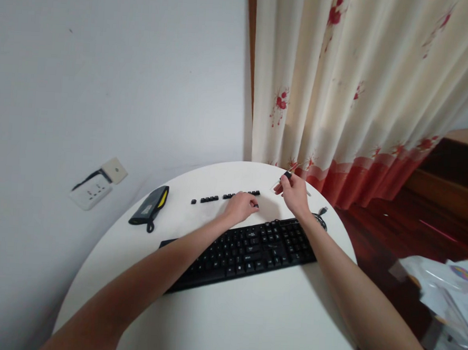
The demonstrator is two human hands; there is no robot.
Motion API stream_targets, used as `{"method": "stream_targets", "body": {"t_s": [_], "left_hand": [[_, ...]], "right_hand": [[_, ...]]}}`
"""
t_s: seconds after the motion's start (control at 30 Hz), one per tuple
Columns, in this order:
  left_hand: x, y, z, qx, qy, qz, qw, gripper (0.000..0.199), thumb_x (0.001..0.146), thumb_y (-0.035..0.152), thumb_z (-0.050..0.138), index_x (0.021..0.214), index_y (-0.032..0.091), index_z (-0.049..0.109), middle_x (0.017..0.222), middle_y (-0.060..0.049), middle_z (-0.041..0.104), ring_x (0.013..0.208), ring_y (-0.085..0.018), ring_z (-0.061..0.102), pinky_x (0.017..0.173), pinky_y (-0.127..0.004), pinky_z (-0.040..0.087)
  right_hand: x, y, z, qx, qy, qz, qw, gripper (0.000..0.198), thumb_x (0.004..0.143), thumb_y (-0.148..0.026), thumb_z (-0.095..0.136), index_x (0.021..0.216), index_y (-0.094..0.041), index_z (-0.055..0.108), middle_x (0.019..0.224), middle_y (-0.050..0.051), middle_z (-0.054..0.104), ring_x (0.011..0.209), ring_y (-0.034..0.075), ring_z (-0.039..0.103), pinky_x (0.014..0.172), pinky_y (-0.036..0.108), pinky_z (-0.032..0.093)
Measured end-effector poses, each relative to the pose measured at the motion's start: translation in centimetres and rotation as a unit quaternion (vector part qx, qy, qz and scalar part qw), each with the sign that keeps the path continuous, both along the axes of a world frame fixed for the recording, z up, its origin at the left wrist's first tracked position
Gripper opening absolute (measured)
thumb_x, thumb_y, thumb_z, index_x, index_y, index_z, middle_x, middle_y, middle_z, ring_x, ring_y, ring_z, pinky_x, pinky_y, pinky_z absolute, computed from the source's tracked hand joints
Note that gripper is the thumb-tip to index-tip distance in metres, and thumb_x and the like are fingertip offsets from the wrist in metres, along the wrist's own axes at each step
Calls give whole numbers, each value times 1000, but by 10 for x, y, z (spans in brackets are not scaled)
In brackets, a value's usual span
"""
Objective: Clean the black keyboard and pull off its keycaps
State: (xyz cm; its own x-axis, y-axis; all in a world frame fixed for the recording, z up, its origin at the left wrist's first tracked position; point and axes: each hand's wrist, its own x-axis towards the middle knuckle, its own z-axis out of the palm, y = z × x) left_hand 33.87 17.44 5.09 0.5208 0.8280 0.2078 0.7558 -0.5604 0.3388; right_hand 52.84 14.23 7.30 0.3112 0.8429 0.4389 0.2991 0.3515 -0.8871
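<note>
My left hand (240, 208) is low over the white table, just behind the keyboard, its fingertips pinched at a small black keycap (256, 206). Beyond it runs a row of black keycaps (209, 199), set in groups and partly hidden by the hand. Farther right, my right hand (295, 193) is raised and closed on a small black piece (287, 175); thin pale lines show by it, but its kind is unclear. Below both wrists lies the black keyboard (249, 252), with my left forearm across its left part.
A dark pouch (148, 206) with a yellow patch and a loop lies at the table's left. The keyboard's coiled cable and USB plug (324, 210) rest near the right edge. The wall with sockets (91, 191) and a curtain (342, 97) border the round table (225, 322).
</note>
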Motion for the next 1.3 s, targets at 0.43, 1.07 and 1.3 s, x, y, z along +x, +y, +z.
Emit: {"method": "stream_targets", "body": {"t_s": [0.43,1.07,1.3], "left_hand": [[51,73,-17,60,35,24,997,16,70,37,77,84,28,76,123,-5,52,114,-32,41,94,-46,39],[42,89,-14,-5,12,70,997,43,63,52,77,99,28,74,117,-6,59,112,-31,46,94,-41,35],[7,75,1,48,-14,92,994,28,80,37,66,104,23,70,112,-7,63,108,-26,51,100,-39,34]], "right_hand": [[11,5,3,5,57,-11,998,29,89,-42,46,76,-18,52,64,7,68,51,15,61,47,23,46],[13,6,3,10,60,-1,998,27,90,-40,45,76,-18,52,67,8,69,52,15,62,48,24,47],[16,8,3,10,57,29,998,27,89,-39,47,75,-17,54,66,7,68,53,15,61,49,24,48]]}}
